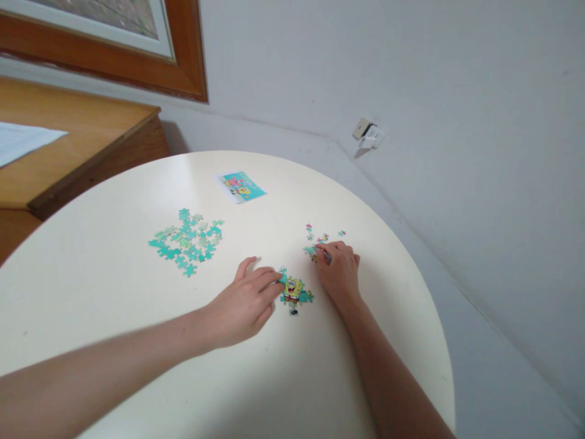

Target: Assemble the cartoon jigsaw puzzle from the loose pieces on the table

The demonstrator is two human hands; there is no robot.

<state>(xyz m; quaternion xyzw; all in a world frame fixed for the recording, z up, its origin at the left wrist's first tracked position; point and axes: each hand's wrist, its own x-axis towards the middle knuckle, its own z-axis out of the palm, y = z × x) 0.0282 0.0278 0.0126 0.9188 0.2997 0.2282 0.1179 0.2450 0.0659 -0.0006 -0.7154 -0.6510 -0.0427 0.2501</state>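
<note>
A partly joined jigsaw puzzle with a yellow cartoon figure lies on the round table. My left hand rests at its left edge, fingertips touching it, thumb and fingers apart. To the right, my right hand is bent over a small group of jigsaw pieces. Its fingers are closed together on a jigsaw piece, mostly covered by the fingertips. Several loose pieces with pink and yellow bits lie just beyond this hand.
Many turquoise and pale green pieces are spread at the left of the white table. A picture card lies near the far edge. Behind are a wooden cabinet with a paper on it, and a wall socket with a plug.
</note>
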